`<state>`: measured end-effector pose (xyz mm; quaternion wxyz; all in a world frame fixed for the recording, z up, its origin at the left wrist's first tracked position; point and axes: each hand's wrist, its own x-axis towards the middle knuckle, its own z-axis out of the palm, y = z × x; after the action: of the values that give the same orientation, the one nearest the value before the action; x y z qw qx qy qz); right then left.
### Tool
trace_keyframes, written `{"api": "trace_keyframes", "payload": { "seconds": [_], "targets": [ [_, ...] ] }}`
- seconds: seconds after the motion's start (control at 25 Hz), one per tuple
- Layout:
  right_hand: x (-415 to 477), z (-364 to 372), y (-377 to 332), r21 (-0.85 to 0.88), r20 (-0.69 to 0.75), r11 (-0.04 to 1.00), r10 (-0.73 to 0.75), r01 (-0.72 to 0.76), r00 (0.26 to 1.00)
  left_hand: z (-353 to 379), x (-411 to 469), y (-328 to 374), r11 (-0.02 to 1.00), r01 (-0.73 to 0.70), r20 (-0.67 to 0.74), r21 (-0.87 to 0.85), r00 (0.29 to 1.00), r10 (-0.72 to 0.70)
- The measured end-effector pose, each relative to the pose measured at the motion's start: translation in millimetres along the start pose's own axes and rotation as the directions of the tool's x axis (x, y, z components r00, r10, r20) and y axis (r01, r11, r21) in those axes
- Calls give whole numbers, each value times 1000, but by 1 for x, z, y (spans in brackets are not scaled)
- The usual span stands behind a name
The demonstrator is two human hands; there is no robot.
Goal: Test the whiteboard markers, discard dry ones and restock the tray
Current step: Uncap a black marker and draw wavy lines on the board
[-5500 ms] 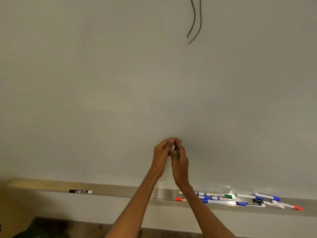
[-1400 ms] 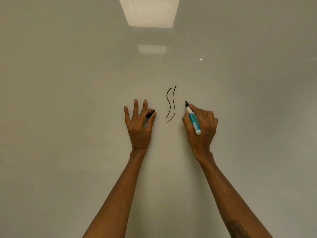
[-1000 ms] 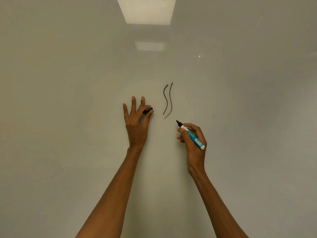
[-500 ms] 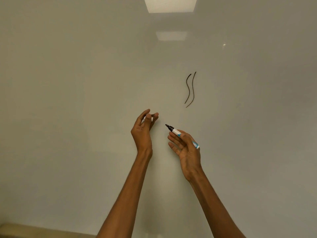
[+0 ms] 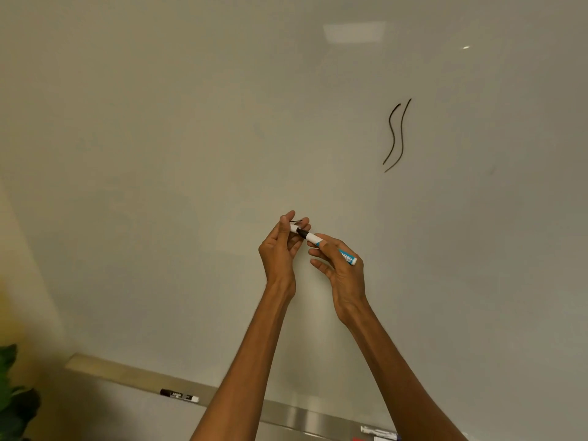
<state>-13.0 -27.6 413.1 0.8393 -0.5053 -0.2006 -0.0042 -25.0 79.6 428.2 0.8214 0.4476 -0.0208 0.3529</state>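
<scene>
Our hands are coming together, having been apart half a second ago. The right hand (image 5: pixel 342 268) is gripping the teal-and-white marker (image 5: pixel 329 248) by its barrel, fingers curled round it, and is pointing its black tip into the left hand (image 5: pixel 281 249). The left hand's bent fingertips are pinching the cap (image 5: pixel 294 227), which is mostly hidden. We are holding both before the whiteboard (image 5: pixel 191 148), below and left of two wavy lines (image 5: pixel 396 135). A black marker (image 5: pixel 179 395) is lying on the tray (image 5: pixel 127 374).

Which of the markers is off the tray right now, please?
The teal-and-white marker, gripped by the right hand; the black marker and the cluster of markers lie on the tray.
</scene>
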Motion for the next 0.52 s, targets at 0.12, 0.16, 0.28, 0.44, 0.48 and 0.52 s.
{"api": "trace_keyframes", "payload": {
  "seconds": [0.12, 0.16, 0.28, 0.44, 0.48, 0.52],
  "targets": [
    [-2, 6, 11, -1, -9, 1000, 6, -6, 1000, -15, -2, -2, 1000, -1, -17, 30, 1000, 2],
    [-3, 8, 15, -1, -13, 1000, 13, -13, 1000, -20, -3, -2, 999, -2, -25, 40, 1000, 3],
    [-8, 14, 26, -13, -10, 999, 31, -31, 999, -38, -2, -2, 998, 6, -62, 55, 998, -3],
    [-16, 25, 41, -23, 9, 998, 50, -50, 999, -62, -4, 0, 994, 10, -137, 105, 991, 5],
    [-18, 29, 45, -18, 15, 998, 59, -59, 998, -69, -5, 1, 993, 11, -152, 118, 988, 7],
    [-20, 32, 50, -12, 19, 998, 68, -68, 998, -75, -5, 2, 992, 11, -166, 129, 986, 11]
  ]
}}
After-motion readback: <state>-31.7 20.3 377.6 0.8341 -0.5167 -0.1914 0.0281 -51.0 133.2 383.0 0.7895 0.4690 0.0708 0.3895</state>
